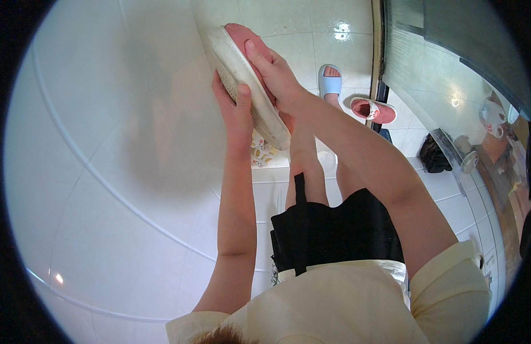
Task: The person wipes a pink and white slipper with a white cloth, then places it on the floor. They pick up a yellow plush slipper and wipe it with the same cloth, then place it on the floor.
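Both my hands hold a pink slipper with a thick white sole, tilted so that the side of its sole faces left. My left hand grips the textured underside of the sole, thumb up. My right hand clasps the pink upper, its thumb near one end. A matching pink slipper with a white sole lies on the floor to the right, by the door frame. My foot wears a light blue slide sandal.
White wall tiles fill the left. A glass door with a dark frame stands at the right. Beyond it are a black bag and a white plastic bag. A yellow-and-white patterned item sits below the held slipper.
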The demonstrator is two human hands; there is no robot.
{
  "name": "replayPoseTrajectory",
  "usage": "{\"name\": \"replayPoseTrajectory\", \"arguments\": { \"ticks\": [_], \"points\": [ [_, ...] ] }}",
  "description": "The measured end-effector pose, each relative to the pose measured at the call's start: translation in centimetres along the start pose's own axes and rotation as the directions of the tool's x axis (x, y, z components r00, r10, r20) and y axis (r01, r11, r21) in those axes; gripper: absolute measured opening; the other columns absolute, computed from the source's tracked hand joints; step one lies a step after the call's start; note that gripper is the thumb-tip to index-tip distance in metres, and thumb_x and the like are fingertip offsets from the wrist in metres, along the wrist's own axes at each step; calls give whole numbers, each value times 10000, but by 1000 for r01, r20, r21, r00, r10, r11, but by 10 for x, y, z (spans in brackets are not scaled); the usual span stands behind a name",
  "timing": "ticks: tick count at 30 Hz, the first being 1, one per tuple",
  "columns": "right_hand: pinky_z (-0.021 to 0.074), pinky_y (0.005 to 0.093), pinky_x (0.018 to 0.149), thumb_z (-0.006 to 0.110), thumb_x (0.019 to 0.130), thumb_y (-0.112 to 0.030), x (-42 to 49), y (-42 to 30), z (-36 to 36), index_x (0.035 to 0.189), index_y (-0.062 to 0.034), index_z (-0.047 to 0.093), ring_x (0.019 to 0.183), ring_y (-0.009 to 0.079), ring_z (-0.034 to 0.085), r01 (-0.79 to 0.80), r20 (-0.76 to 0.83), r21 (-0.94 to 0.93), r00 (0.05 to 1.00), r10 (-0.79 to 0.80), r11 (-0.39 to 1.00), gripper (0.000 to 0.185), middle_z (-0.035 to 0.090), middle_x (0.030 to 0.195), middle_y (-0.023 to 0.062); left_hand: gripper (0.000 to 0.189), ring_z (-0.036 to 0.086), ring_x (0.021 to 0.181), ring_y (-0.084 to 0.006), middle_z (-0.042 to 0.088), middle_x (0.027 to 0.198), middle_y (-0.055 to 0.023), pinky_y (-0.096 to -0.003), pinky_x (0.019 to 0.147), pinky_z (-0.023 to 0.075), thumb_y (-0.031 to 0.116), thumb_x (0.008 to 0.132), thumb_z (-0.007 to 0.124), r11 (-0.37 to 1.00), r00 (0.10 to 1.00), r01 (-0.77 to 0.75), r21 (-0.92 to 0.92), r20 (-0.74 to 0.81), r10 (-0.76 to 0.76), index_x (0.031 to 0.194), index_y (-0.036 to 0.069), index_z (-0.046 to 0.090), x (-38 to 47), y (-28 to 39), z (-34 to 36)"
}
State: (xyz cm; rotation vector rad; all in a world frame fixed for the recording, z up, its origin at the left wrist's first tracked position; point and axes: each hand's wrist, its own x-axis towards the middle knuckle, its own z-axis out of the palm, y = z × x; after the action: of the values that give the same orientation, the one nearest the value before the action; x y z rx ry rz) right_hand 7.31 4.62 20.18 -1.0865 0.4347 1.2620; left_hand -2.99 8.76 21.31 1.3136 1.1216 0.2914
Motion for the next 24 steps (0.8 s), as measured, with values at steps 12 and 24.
{"name": "replayPoseTrajectory", "arguments": {
  "ticks": [12,24],
  "points": [
    [462,247,686,607,856,-327,-3,22,-8,1040,-7,643,764,98,568,272,41,-87,962,-269,958,371,654,844,40,585,508,1003,-208,508,1092,-116,-320,854,424,253,744,661,942,965,257,-216,109,-239,1212,-5,422,29,32,3],
    [460,412,814,456,886,-527,-19,-14,-31,1087,-22,529,899,354,590,401,260,-871,867,-425,284,549,592,1020,220,642,487,1019,-212,490,1101,-101,-338,886,400,146,654,699,993,998,62,-101,-2,-62,1204,13,397,8,19,0]
  ]
}}
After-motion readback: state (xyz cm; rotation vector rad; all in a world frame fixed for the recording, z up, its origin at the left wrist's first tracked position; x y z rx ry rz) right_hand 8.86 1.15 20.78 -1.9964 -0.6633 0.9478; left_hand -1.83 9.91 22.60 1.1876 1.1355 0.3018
